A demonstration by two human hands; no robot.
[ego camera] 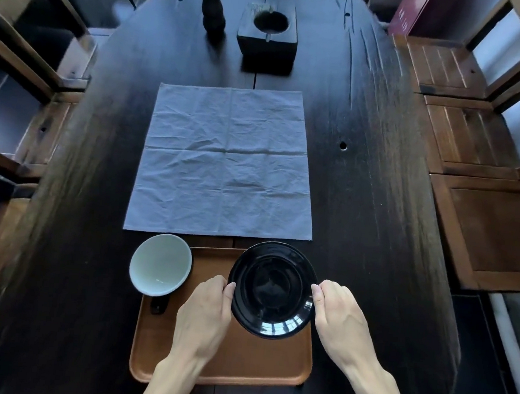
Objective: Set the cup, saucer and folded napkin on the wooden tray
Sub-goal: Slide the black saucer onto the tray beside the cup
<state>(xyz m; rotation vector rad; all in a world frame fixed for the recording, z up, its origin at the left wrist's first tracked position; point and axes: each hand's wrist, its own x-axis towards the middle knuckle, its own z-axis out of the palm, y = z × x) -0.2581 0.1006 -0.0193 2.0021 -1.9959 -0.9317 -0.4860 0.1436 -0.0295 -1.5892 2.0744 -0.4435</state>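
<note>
Both hands grip the black saucer [272, 290] by opposite edges: the left hand [204, 313] pinches its left rim, the right hand [338, 313] pinches its right rim, and the glossy dish sits over the upper right part of the wooden tray [222, 363], low in the frame; whether it already rests on the wood or is held just above cannot be told from this angle; the cup [161, 263], pale inside with a dark handle pointing toward the bottom of the frame, stands at the tray's upper left corner, its bowl overhanging the tray edge as seen from above; beyond the tray, in the middle of the frame, the grey napkin [224, 162] lies spread flat and unfolded on the dark table [364, 174], its near hem just beside the tray's far rim

To do this step well, I judge the saucer should go down level, fully inside the tray's raised lip, with room left for the folded napkin; the fingertips should slide out sideways so the dish does not skid; the cup looks likely to need shifting onto the saucer's well

Part of the tray's surface is hidden under the forearms and the saucer; at the top of the frame a dark block with a round hollow [268, 37] and a dark turned post [214, 7] are blurred, their purpose unclear
</note>
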